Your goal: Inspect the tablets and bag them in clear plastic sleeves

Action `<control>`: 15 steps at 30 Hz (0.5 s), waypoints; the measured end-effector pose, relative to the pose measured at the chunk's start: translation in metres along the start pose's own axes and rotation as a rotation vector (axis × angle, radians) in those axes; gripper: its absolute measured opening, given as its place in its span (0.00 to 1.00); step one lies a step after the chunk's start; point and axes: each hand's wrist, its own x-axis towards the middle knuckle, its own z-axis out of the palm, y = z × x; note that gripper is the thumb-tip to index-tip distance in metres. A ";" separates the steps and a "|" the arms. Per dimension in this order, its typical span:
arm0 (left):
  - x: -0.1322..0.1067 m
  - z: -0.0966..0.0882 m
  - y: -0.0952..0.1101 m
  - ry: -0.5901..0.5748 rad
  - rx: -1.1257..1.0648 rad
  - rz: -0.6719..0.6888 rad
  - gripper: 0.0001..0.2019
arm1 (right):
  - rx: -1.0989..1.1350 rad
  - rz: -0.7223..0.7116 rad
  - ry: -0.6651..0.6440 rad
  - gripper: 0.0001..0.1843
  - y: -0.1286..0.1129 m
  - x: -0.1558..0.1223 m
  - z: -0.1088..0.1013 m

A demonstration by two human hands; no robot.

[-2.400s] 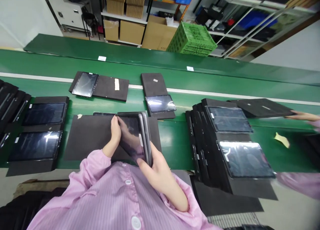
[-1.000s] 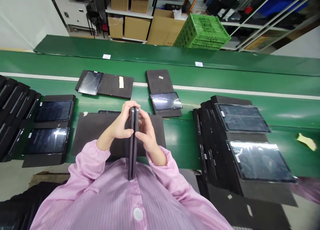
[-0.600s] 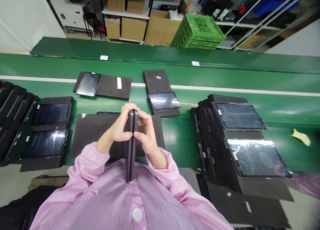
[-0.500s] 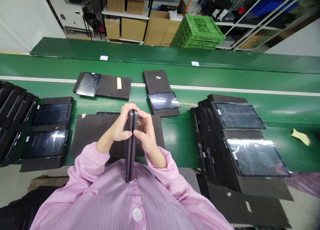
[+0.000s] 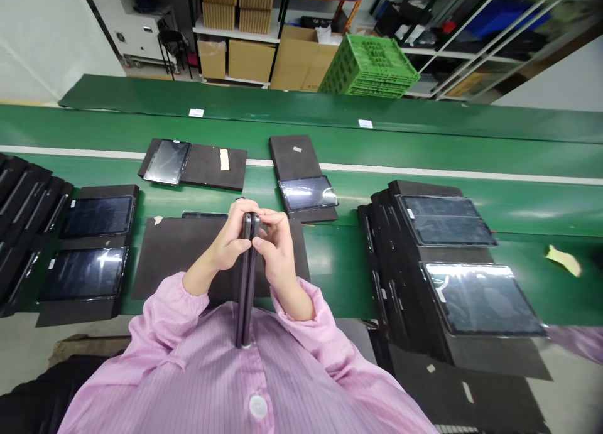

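Observation:
Two thin dark tablets [image 5: 247,280] stand on edge, pressed side by side, close to my chest. My left hand [image 5: 230,238] is wrapped around their upper end from the left, thumb against the near side. From the right, my right hand [image 5: 276,242] grips the same end with its thumb on the right-hand tablet. The fingertips of both hands meet at the far top corner, and some fingers are hidden behind the tablets. Beneath my hands lies a flat black foam board [image 5: 174,258] on the green bench.
Black foam trays with tablets [image 5: 85,274] are stacked at the left; a taller stack holds tablets [image 5: 480,299] at the right. Two foam pieces [image 5: 211,164] [image 5: 294,157] with a tablet each lie farther back. A pink sleeve [image 5: 577,343] shows at the right edge.
My hands keep hold of the two tablets in nearly the same pose, with small finger shifts at the top. The view has tilted slightly, and the pink sleeve at right has shifted a little.

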 end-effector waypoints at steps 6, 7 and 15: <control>-0.001 0.002 -0.001 0.081 -0.015 -0.049 0.22 | -0.067 -0.014 0.004 0.16 0.000 0.003 0.001; -0.001 0.001 -0.001 0.089 -0.026 -0.064 0.23 | -0.060 -0.022 -0.012 0.17 0.006 0.004 -0.001; -0.004 -0.016 -0.010 0.262 -0.287 -0.165 0.25 | 0.025 0.423 0.023 0.41 0.110 -0.015 -0.003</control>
